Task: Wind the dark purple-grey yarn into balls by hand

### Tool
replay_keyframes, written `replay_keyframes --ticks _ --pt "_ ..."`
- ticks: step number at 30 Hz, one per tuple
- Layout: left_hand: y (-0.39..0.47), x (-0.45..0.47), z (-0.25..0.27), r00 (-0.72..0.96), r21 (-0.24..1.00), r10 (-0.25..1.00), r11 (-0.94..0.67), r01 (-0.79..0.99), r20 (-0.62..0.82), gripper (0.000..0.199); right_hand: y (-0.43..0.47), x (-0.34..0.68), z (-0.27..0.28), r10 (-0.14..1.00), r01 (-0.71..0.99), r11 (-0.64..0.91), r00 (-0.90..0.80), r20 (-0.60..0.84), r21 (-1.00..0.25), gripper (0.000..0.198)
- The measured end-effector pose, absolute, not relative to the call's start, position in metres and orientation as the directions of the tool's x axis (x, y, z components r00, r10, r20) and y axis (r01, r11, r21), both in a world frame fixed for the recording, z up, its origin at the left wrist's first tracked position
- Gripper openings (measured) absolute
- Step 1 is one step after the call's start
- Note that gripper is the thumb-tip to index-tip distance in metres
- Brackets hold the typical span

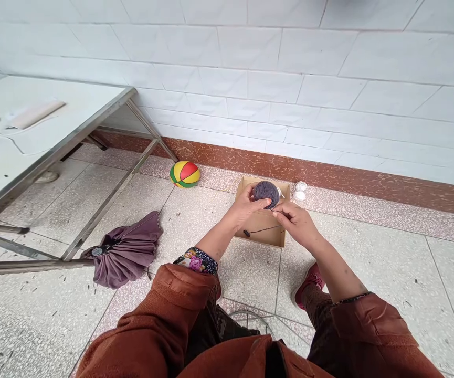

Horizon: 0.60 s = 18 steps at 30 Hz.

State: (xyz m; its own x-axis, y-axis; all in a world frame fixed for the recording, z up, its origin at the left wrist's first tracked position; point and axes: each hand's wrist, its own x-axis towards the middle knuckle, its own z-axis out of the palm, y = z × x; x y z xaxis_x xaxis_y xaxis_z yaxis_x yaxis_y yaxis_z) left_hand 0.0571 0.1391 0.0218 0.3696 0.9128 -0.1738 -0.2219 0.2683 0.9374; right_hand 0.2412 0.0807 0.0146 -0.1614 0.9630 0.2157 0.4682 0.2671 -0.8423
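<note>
Ball of dark grey yarn [266, 194] held above the shallow cardboard box [260, 219], with 2 hands at work on it.

The left hand [245, 209] comes from 8 o'clock and grasps the ball, its thumb across the front, likely to keep it steady without crushing it. The right hand [296, 221], at 4 o'clock, has thumb and index finger pinched, it seems on a dark strand [272, 210] leaving the ball, perhaps for guiding it. Inside the box lies 1 length of dark yarn [264, 230] with a small black piece [246, 233] at its end; whether it joins the ball, I cannot tell. The box probably sits between the feet for easy reach. 2 white balls [299, 195] rest just beside it, at 2 o'clock.
</note>
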Motion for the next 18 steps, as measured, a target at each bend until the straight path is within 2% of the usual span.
replay_keyframes --ticks 5,9,11,14,18 --pt "0.140 0.060 0.012 0.340 0.982 0.922 0.190 0.023 -0.186 0.071 0.079 0.244 0.026 0.977 0.308 0.211 -0.107 0.186 -0.928 0.019" --pt "0.133 0.061 0.010 0.513 0.981 0.836 0.155 0.117 -0.194 0.090 0.085 0.249 0.023 0.991 0.205 0.127 0.015 0.133 -0.970 0.027" --pt "0.129 0.060 0.011 0.601 0.980 0.777 0.188 0.061 -0.187 0.090 0.088 0.250 0.020 0.991 0.171 0.091 0.081 0.106 -0.981 0.030" --pt "0.126 0.060 0.013 0.662 0.953 0.738 0.278 -0.116 -0.135 0.080 0.092 0.252 0.015 0.983 0.146 0.057 0.164 0.081 -0.988 0.031" --pt "0.122 0.058 0.018 0.718 0.842 0.694 0.422 -0.335 -0.062 0.069 0.097 0.250 0.006 0.978 0.139 0.012 0.204 0.040 -0.990 0.032"
